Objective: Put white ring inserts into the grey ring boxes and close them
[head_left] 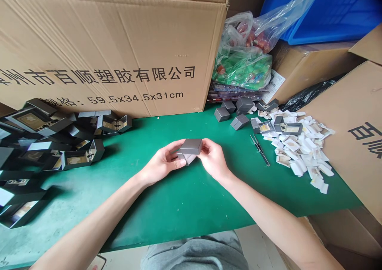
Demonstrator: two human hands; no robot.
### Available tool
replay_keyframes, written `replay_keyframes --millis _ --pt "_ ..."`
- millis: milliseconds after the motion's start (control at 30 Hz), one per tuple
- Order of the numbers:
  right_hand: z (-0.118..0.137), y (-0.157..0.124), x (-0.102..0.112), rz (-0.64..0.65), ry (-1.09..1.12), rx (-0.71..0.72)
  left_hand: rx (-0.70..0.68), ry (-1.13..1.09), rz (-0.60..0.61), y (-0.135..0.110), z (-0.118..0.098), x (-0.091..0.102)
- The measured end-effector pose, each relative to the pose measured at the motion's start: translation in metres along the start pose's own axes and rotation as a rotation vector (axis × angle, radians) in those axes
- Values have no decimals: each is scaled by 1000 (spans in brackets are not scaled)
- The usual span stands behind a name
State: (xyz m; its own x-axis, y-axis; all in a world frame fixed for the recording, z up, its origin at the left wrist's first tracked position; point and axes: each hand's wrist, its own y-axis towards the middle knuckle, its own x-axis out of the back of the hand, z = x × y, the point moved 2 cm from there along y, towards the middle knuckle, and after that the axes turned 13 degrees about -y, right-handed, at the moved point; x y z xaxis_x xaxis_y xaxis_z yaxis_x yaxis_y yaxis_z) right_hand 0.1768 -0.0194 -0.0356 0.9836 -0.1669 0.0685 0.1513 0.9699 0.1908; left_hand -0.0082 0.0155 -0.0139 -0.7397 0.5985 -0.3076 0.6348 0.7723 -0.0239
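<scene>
Between my two hands, above the middle of the green table, is a small dark grey hinged box [191, 145], its lid slightly raised and a paler inside showing below. My left hand [164, 160] grips the box's left side, thumb along the lower front. My right hand [213, 156] holds the right side with its fingers at the lid's edge; some fingertips are hidden behind the box. Tweezers [260, 150] lie on the table to the right, apart from my hands.
Many open dark boxes [80, 158] are heaped at the left. Several closed boxes [239, 121] and a pile of white paper pieces [298, 146] sit at the right. A large carton [113, 43] stands behind the green table [179, 206]. Plastic bags [243, 69] and a blue bin [334, 19] are further back.
</scene>
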Motion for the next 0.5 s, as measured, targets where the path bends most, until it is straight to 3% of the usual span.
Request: replay_keyframes --millis 500 --pt "-2 4 -1 52 51 -70 13 10 -18 -1 0 0"
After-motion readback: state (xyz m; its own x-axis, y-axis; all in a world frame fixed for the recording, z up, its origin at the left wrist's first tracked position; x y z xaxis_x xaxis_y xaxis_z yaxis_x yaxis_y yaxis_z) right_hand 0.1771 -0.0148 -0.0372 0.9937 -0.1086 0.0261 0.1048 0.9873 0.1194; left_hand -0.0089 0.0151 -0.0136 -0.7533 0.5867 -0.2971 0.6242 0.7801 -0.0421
